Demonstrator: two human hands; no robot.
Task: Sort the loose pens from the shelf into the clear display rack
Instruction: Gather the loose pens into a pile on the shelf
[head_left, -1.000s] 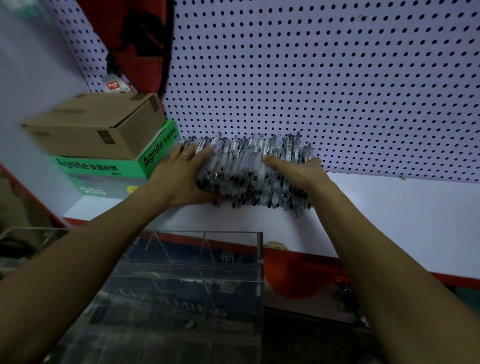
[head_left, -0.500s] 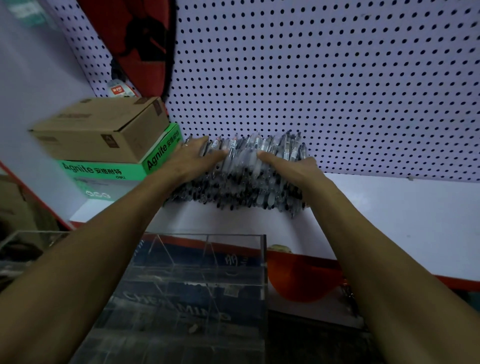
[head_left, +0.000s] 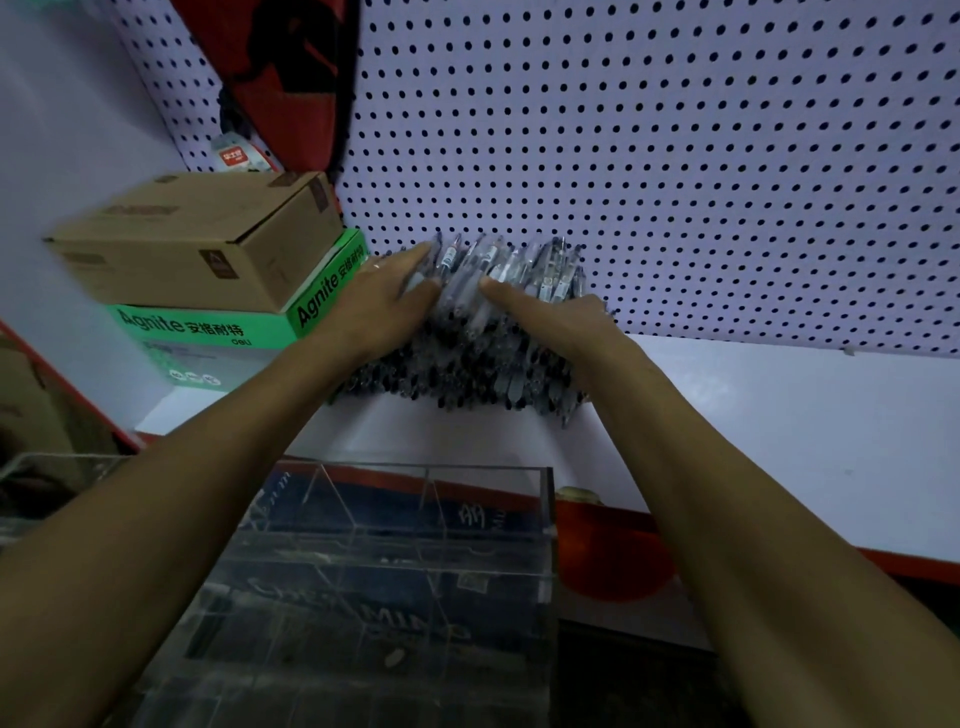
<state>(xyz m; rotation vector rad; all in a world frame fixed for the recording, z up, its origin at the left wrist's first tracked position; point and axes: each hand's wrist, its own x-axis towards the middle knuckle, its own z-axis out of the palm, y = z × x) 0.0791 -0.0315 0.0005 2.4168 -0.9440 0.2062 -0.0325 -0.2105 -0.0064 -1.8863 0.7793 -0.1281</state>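
Head view, forward-down, close over shelf (head_left: 779, 426)

both hands (head_left: 374, 306) closed inward, pen pile (head_left: 467, 358) squeezed narrower, taller
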